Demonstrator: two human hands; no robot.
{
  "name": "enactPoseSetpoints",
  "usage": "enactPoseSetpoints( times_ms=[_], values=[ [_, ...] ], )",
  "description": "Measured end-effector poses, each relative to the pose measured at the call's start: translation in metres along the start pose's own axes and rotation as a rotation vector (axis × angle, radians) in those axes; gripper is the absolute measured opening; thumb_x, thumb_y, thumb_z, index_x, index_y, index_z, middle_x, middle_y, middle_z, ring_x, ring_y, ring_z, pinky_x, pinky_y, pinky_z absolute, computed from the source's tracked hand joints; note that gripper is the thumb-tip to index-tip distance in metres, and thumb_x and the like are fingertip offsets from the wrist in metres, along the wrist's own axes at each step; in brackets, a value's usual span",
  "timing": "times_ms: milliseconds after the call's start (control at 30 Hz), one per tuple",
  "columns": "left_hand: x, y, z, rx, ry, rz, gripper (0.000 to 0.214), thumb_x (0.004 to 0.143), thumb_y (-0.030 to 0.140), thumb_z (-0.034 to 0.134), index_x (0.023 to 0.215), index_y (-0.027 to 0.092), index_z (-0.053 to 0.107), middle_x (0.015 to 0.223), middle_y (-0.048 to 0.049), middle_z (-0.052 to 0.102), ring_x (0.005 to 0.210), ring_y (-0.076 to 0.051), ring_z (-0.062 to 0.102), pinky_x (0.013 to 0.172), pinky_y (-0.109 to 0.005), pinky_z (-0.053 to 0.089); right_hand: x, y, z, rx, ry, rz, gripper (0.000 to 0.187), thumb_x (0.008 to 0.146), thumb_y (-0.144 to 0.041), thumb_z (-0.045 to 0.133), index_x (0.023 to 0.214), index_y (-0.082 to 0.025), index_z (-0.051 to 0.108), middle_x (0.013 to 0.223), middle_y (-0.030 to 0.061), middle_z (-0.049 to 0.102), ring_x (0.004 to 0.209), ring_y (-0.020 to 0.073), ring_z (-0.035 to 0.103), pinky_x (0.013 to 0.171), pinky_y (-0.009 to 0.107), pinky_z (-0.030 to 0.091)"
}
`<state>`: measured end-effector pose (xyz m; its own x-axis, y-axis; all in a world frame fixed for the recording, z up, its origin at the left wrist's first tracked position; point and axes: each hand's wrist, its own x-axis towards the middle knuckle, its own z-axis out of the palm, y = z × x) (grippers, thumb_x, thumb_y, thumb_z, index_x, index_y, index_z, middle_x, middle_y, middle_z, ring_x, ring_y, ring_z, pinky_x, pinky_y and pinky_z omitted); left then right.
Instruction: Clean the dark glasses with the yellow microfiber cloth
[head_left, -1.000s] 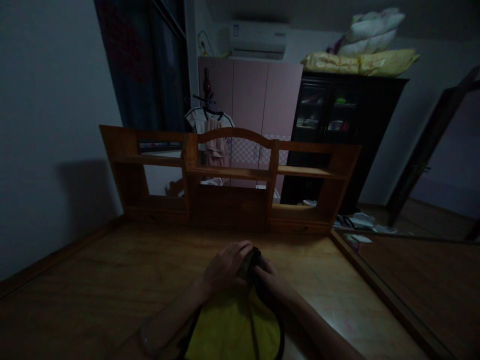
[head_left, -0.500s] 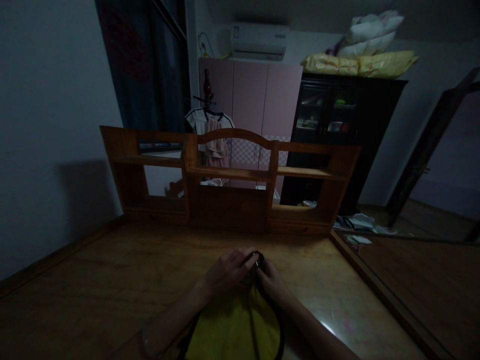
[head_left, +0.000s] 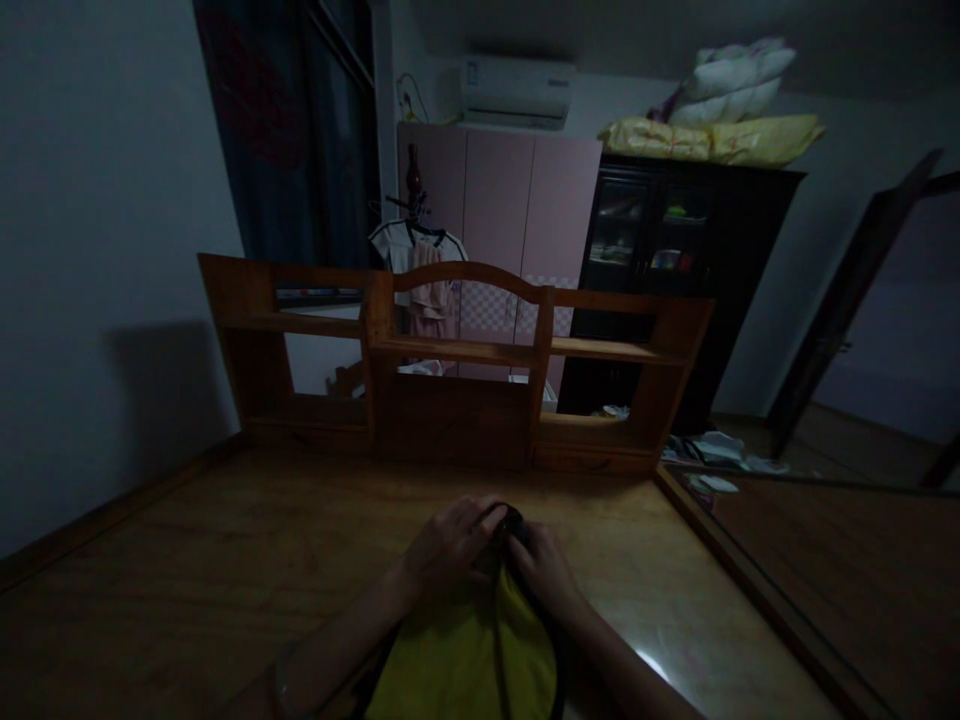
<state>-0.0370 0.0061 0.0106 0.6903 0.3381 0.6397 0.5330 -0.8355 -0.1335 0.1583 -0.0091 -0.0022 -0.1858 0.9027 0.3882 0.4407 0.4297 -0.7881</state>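
Note:
A yellow cloth item (head_left: 465, 660) with dark edging, perhaps a bag, lies in front of me at the bottom of the head view. A dark seam or cord runs down its middle. Its narrow top ends in a dark strap-like piece (head_left: 512, 518) pinched between my hands. My left hand (head_left: 459, 540) is closed around the left side of this top, fingers bent over it. From the right, my right hand (head_left: 546, 565) grips the same dark end, thumb pressed against it. Dim light hides the detail between the fingertips.
The wooden tabletop (head_left: 262, 540) carries the item, with a wooden shelf unit (head_left: 457, 352) along its back edge. A wall (head_left: 112, 300) bounds the left side. Raised wooden edging (head_left: 739, 570) runs along the right. Behind stand a pink wardrobe (head_left: 499, 200) and a dark cabinet (head_left: 739, 240).
Both hands keep their hold on the dark top end, with slight finger shifts. The shiny bit seen there before is now less visible. The camera view has tilted slightly.

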Motion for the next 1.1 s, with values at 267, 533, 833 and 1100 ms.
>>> enactPoseSetpoints(
  times_ms=[267, 533, 833, 1100],
  values=[
    [-0.001, -0.004, 0.001, 0.000, -0.017, -0.001, 0.076, 0.088, 0.063, 0.049, 0.144, 0.014, 0.030, 0.135, -0.0181, 0.049, 0.114, -0.030, 0.053, 0.098, -0.045, 0.045, 0.001, 0.001, 0.004, 0.150, -0.057, 0.040, 0.023, 0.086, -0.028, 0.052, 0.087, -0.012, 0.068, 0.082, 0.0056, 0.070, 0.075, 0.0209, 0.062, 0.067, 0.027, 0.049],
    [-0.002, -0.002, 0.004, -0.015, -0.048, -0.018, 0.081, 0.083, 0.059, 0.062, 0.143, 0.015, 0.031, 0.135, -0.0173, 0.050, 0.115, -0.031, 0.053, 0.098, -0.046, 0.045, -0.002, -0.004, 0.002, 0.180, -0.033, 0.083, 0.024, 0.080, -0.019, 0.055, 0.100, -0.012, 0.067, 0.093, 0.0073, 0.071, 0.084, 0.0230, 0.063, 0.078, 0.033, 0.050],
    [-0.001, -0.002, 0.003, 0.004, -0.072, -0.005, 0.084, 0.081, 0.058, 0.065, 0.143, 0.014, 0.030, 0.134, -0.0181, 0.050, 0.114, -0.032, 0.053, 0.097, -0.046, 0.045, -0.002, -0.005, 0.002, 0.234, -0.018, 0.030, 0.028, 0.080, -0.017, 0.055, 0.106, -0.015, 0.066, 0.100, 0.0059, 0.071, 0.092, 0.0229, 0.063, 0.085, 0.033, 0.050],
    [0.000, -0.001, 0.001, -0.002, -0.049, -0.012, 0.081, 0.081, 0.058, 0.064, 0.143, 0.016, 0.031, 0.133, -0.0172, 0.051, 0.114, -0.031, 0.054, 0.097, -0.047, 0.046, 0.002, 0.004, 0.002, 0.248, -0.027, 0.021, 0.022, 0.079, -0.020, 0.058, 0.098, -0.014, 0.068, 0.092, 0.0055, 0.072, 0.083, 0.0223, 0.064, 0.077, 0.032, 0.051]
  ],
)
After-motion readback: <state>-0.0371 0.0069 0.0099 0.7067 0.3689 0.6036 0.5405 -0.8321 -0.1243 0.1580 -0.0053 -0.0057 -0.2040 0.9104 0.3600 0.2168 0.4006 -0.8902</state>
